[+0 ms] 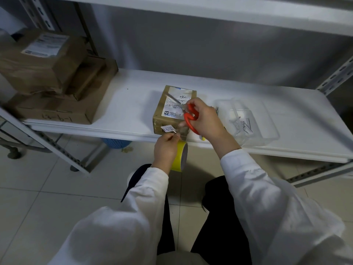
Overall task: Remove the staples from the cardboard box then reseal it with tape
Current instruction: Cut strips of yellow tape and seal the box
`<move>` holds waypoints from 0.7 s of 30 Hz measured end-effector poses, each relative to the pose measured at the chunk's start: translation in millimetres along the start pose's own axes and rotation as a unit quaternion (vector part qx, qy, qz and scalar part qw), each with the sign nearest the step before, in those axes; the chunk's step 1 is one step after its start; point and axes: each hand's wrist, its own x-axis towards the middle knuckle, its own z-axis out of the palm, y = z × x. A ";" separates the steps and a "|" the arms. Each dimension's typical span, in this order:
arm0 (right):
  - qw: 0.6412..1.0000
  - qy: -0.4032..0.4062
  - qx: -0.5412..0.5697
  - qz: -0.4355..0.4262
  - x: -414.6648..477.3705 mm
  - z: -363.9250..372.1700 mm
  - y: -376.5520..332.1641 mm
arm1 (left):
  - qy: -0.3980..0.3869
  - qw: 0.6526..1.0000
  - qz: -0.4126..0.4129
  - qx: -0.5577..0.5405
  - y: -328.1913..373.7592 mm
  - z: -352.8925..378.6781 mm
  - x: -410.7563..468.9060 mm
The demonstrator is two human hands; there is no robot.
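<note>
A small brown cardboard box (162,111) with a white label lies on the white shelf (124,111), near its front edge. My right hand (207,119) grips red-handled scissors (189,116) above the box, blades pointing up and left over the label. Below the shelf edge, my left hand (165,150) holds a roll of yellow-cored tape (180,156). A clear strip of tape runs from the roll up toward the box's front face, beside a small white tag reading K-6732 (168,128).
A clear plastic tray (254,121) holding several pulled metal staples (243,126) sits right of the box. Stacked brown parcels (53,79) fill the shelf's left end. An upper shelf hangs overhead. A blue basket (116,143) stands on the tiled floor under the shelf.
</note>
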 end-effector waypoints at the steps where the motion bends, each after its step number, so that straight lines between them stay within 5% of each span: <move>1: 1.000 0.009 0.016 0.001 -0.5 -6.6 -4.2 | 0.000 1.000 0.000 0.002 0.7 -0.2 0.1; 10: 0.976 -0.099 -0.126 0.145 -35.1 -50.1 -1.2 | -0.032 0.999 -0.006 0.013 1.7 -4.5 1.7; 21: 0.925 -0.194 -0.252 0.208 -50.0 -61.1 14.3 | -0.045 0.999 -0.013 0.012 3.1 -9.3 -0.7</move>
